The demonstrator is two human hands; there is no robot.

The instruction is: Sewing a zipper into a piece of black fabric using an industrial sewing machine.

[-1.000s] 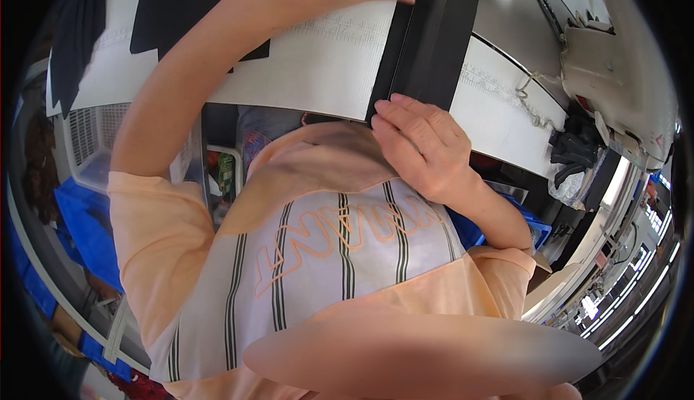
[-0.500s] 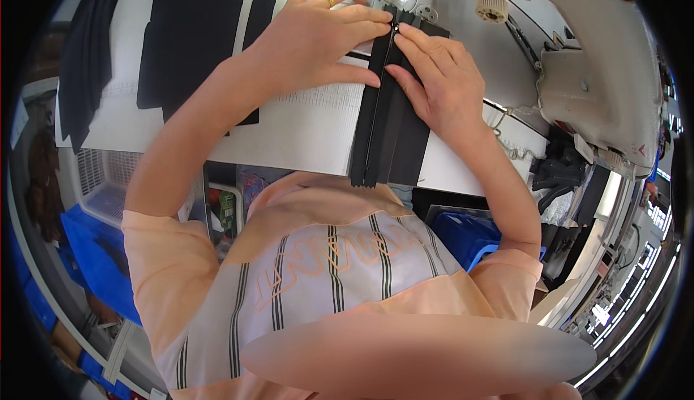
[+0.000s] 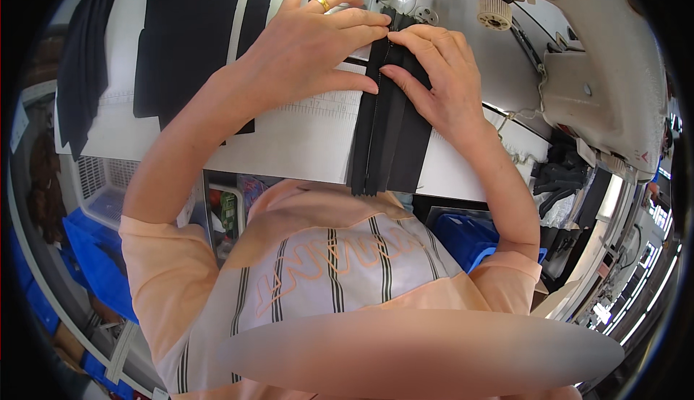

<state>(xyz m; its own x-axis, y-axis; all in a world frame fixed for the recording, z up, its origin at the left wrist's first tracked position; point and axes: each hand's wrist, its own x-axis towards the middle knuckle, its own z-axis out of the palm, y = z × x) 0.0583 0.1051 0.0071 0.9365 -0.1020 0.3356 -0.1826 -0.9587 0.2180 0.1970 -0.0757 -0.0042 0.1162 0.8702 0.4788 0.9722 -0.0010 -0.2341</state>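
A black zipper runs lengthwise along a black fabric strip, lying across the white work surface from the sewing machine's needle area toward me. My left hand, a gold ring on one finger, rests on the zipper's left side with fingers stretched and thumb spread. From the right, my right hand has bent fingers and thumb at the zipper line, gripping its edge near the far end. What lies under those fingertips is hidden.
The pale sewing machine with a ridged knob stands at the right. Black cut panels lie on the left of the white table. Blue bins and a white basket sit below table level. Dark scraps lie at the right.
The zipper and strip have shifted slightly toward me. My right fingers have bent more and drawn a little left; my left hand stays nearly in place.
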